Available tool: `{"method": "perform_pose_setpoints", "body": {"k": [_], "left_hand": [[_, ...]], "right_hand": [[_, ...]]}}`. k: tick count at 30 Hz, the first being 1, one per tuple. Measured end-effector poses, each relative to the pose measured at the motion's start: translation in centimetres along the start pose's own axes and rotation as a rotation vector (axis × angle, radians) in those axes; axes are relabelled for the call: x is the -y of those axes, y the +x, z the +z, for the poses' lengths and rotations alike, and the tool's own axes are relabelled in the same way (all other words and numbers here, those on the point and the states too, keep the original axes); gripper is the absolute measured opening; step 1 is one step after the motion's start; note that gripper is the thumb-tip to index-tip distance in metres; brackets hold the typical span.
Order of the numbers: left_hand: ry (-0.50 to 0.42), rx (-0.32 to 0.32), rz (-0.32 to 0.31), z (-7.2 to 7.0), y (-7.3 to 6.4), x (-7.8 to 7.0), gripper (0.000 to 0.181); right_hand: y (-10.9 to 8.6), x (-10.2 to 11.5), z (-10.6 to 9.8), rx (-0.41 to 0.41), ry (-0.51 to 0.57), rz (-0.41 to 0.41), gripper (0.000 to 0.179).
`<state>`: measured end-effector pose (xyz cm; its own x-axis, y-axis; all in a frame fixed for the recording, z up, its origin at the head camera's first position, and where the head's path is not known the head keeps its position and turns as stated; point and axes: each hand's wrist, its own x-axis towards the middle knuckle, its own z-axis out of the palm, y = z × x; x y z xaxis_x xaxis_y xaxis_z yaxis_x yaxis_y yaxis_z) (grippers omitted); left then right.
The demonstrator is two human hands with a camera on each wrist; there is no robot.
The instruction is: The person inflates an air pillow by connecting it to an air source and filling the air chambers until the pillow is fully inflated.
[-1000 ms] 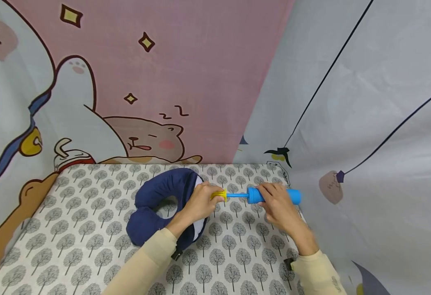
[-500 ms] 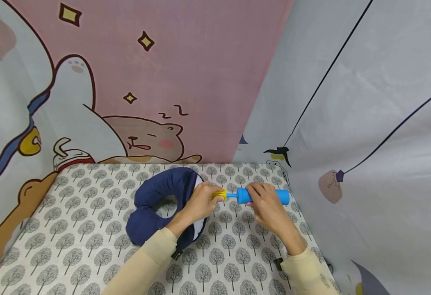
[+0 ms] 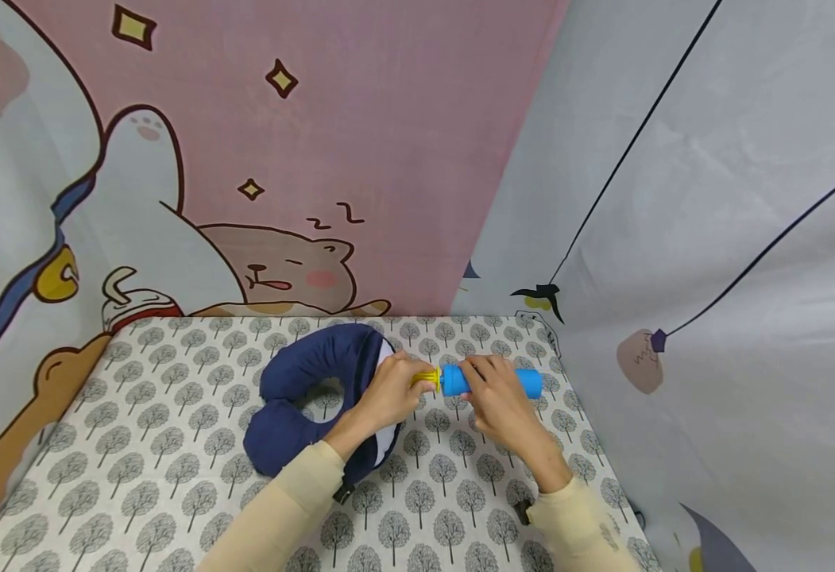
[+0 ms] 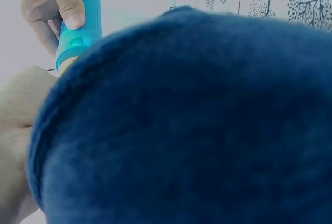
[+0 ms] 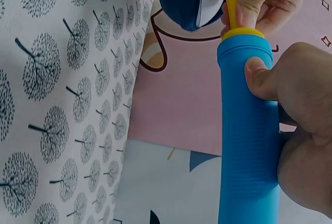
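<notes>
A navy U-shaped neck pillow (image 3: 295,429) lies on the patterned cloth, a strip of white lining (image 3: 386,349) showing along its outer side. Against that side, my left hand (image 3: 388,389) pinches the yellow end piece (image 5: 232,1) of a blue hand pump. My right hand (image 3: 499,401) grips the pump's blue barrel (image 5: 248,130), its thumb along the side. The barrel's collar almost meets the yellow flange, so hardly any of the thin blue rod shows. In the left wrist view the pillow (image 4: 197,120) fills most of the picture. Where the yellow tip enters is hidden.
The table is covered by a white cloth (image 3: 167,445) printed with grey trees. A pink cartoon curtain (image 3: 388,159) hangs behind it, and a pale curtain (image 3: 732,262) on the right. A black buckle (image 3: 342,494) sticks out at the pillow's near edge.
My right hand has moved left with the blue barrel, and the exposed rod has shortened to almost nothing. My left hand and the pillow have stayed in place.
</notes>
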<state>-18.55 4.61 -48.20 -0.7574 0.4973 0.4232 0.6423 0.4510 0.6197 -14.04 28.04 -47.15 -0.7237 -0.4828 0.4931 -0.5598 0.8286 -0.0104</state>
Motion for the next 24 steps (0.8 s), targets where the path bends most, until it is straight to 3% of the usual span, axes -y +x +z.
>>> {"method": "perform_pose_setpoints", "body": {"k": [9,16,24], "left_hand": [[-0.004,0.003,0.024,-0.1,-0.1,0.4,0.018],[0.021,0.022,0.086,1.5,0.6,2.8,0.019],[0.060,0.044,0.075,2.4,0.9,4.5,0.020]], "right_hand": [[0.4,0.4,-0.1,0.041,0.039,0.025,0.050],[0.3,-0.1,-0.6,0.079,0.078,0.068,0.052],[0.7,0.1,-0.9,0.082,0.018,0.041,0.062]]}}
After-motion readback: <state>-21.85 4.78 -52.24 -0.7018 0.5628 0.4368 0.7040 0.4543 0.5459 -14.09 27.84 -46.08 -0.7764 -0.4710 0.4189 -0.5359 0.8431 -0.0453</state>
